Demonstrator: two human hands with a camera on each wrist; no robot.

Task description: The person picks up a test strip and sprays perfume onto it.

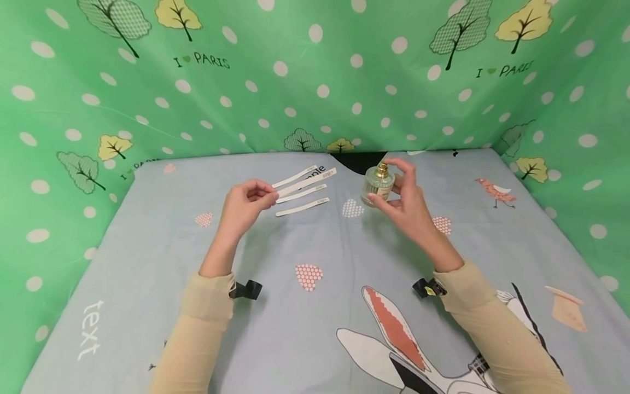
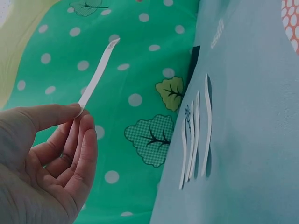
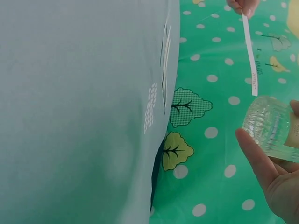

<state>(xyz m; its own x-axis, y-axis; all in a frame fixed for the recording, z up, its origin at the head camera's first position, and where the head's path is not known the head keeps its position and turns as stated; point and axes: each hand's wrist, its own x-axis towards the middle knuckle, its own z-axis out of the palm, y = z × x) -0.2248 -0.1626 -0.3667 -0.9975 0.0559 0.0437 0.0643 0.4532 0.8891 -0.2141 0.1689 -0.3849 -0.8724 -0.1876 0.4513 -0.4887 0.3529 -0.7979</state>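
My left hand [image 1: 248, 203] pinches one end of a white paper perfume test strip [image 2: 99, 74] between thumb and fingers. The strip is raised above the table, its printed free end pointing toward the bottle. In my right hand [image 1: 409, 201] is a clear glass perfume bottle [image 1: 378, 186] with a gold spray nozzle [image 1: 381, 168], held upright off the table. The index fingertip is at the nozzle's top, while the thumb lies against the lower glass. Several more test strips [image 2: 208, 126] lie side by side on the table beneath the left hand. A gap separates the held strip from the bottle.
A grey-blue printed cloth [image 1: 275, 328] with hearts and a rabbit covers the table. Green dotted fabric [image 1: 295, 109] hangs behind it and along both sides. Each wrist wears a small black camera mount, one at the left sleeve [image 1: 197, 306] and one at the right.
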